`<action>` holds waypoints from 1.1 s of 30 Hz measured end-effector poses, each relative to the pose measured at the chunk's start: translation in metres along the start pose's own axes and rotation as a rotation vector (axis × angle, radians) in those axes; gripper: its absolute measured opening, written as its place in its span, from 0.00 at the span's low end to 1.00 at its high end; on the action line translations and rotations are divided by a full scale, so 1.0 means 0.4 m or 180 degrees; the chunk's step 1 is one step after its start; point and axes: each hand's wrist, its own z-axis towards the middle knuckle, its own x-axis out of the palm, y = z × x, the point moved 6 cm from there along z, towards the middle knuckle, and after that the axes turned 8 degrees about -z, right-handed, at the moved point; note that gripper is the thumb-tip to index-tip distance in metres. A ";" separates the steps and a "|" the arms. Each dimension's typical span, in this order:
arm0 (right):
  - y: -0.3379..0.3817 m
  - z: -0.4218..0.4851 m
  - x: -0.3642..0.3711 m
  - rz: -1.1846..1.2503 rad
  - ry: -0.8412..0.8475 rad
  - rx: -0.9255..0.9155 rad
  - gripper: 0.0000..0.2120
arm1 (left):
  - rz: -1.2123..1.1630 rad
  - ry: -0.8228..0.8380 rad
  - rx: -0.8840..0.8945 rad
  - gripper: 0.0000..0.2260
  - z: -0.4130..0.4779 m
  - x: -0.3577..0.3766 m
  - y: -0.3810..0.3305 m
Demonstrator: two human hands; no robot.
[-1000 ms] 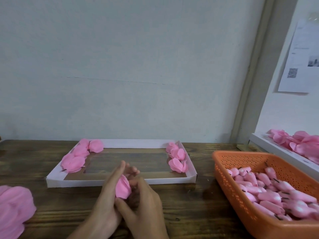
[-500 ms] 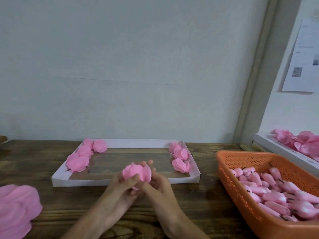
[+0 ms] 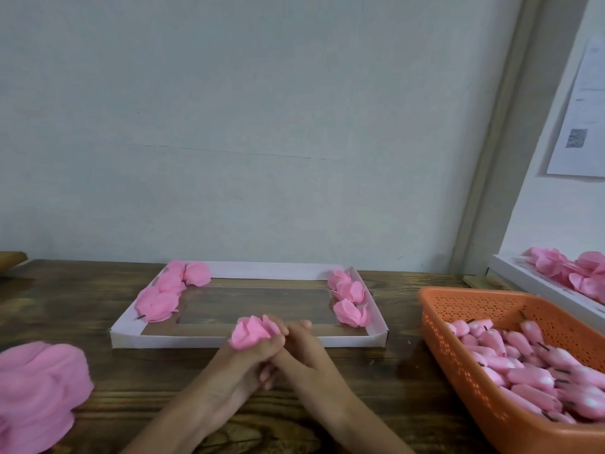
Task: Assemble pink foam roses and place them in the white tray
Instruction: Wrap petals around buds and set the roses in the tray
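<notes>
A pink foam rose point(image 3: 250, 330) sits at the top of my left hand point(image 3: 244, 362), whose fingers curl round its base. My right hand point(image 3: 302, 350) presses against the left from the right, its fingers bent toward the rose's underside. Both hands hover just in front of the near wall of the white tray point(image 3: 248, 340). Several finished roses lie along the tray's left end point(image 3: 163, 298), and three more lie at its right end point(image 3: 350, 301).
An orange basket point(image 3: 458, 365) of pink foam buds stands at the right. A heap of loose pink petals point(image 3: 36, 394) lies at the left edge. A second white tray point(image 3: 530, 283) with roses sits at the far right. The table is dark wood.
The rose has opened from a tight bud between my palms into a fuller bloom. Both hands have carried it up and forward to the tray's near wall.
</notes>
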 end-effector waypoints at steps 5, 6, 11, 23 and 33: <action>0.019 -0.010 -0.053 -0.1068 -0.0855 -0.0563 0.08 | 0.0381 -0.0730 0.0552 0.15 0.007 -0.032 -0.019; 0.020 -0.009 -0.061 -0.1173 -0.0993 -0.0601 0.08 | 0.0610 -0.0807 0.0688 0.15 0.005 -0.031 -0.030; 0.018 -0.006 -0.088 -0.1269 -0.1264 -0.0573 0.09 | 0.1147 -0.0984 0.1122 0.19 -0.005 -0.030 -0.065; 0.029 -0.006 -0.079 -0.1417 -0.1139 -0.0472 0.09 | 0.1655 -0.0809 0.1286 0.31 0.005 -0.033 -0.056; 0.043 -0.004 -0.071 -0.1533 -0.1038 -0.0632 0.06 | 0.2042 -0.0569 0.1303 0.30 0.006 -0.020 -0.045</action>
